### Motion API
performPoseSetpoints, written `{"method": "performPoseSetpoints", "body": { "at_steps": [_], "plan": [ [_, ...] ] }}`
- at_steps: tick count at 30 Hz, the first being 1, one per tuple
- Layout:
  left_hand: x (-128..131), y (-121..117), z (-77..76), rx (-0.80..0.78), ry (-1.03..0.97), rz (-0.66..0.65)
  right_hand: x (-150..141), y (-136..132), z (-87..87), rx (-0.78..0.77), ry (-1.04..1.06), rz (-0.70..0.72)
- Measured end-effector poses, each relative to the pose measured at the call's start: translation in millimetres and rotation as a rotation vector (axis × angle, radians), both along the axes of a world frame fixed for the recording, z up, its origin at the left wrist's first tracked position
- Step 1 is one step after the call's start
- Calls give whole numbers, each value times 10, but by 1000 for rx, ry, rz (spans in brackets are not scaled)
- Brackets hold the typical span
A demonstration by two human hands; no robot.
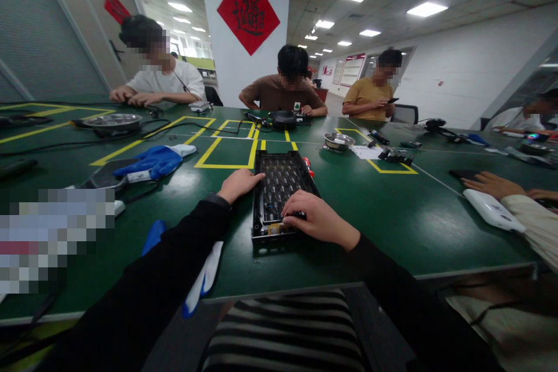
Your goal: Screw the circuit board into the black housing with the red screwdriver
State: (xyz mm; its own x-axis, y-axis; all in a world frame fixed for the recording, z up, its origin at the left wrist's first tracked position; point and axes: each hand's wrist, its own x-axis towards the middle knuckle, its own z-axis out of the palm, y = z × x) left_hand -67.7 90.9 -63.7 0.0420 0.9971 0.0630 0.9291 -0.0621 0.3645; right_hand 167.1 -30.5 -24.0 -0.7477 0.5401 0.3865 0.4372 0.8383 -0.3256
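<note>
In front of me on the green table lies a black screwdriver bit case (279, 183), open, with rows of small metal bits in it. My left hand (239, 186) grips the case's left rim, one finger reaching over the edge. Over the near right part of the case, my right hand (320, 218) is closed in a pinch. A dark piece shows at its fingertips, too hidden to name. Something red and shiny (308, 166) sits just beyond the case's right side.
Blue-and-white gloves (152, 161) lie to the left, with black cables near them. A metal bowl (339, 140) and small black parts (396, 156) stand at the back right. A white device (492, 209) lies beside another person's hand (492, 184). Several people sit around the table.
</note>
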Motion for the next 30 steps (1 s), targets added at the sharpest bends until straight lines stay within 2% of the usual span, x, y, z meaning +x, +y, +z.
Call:
{"method": "performPoseSetpoints", "body": {
  "at_steps": [21,30],
  "plan": [
    [-2,27,-8,-10,10,10,-1,13,-9,-6,-26,39],
    [-29,51,-58,8,-9,-9,0,23,-30,-3,-29,38]
  ]
}}
